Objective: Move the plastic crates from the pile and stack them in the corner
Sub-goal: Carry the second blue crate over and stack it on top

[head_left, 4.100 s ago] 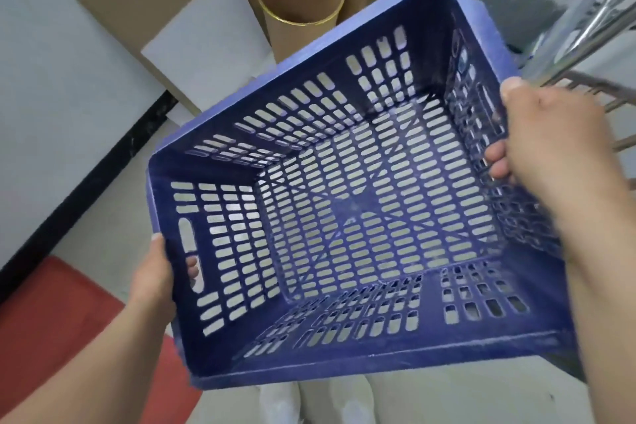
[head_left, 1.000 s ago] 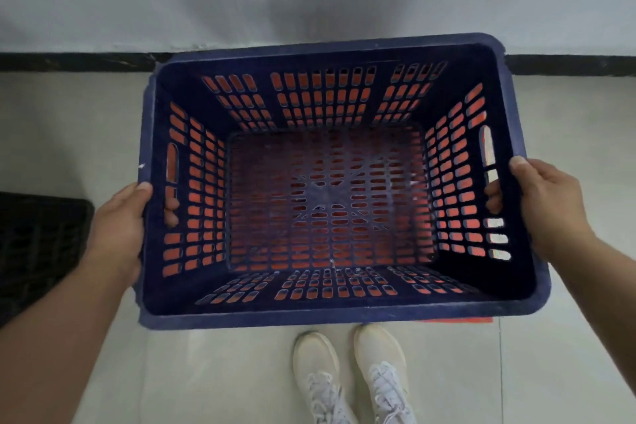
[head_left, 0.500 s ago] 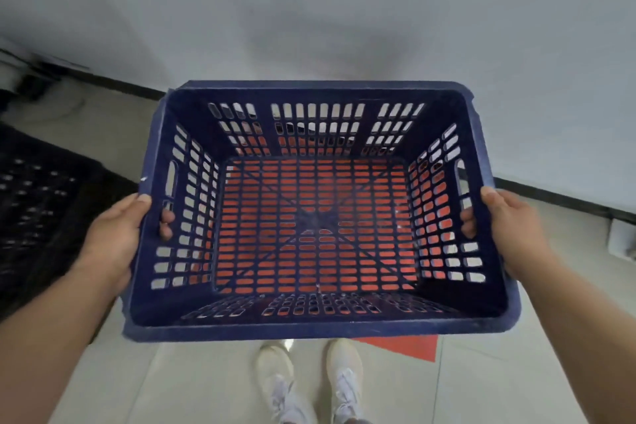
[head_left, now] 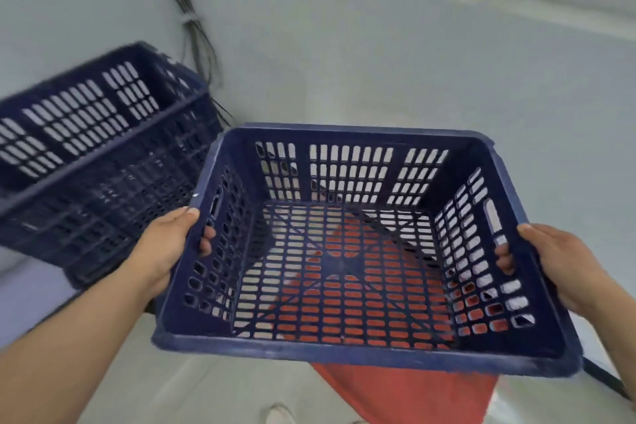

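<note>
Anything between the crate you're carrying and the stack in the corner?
Nothing; the head view shows only bare wall between the carried crate and the stacked crates.

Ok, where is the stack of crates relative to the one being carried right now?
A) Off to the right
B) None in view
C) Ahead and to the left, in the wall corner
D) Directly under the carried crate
C: the stack of crates stands left of the carried crate, against the wall corner with the cables.
</note>
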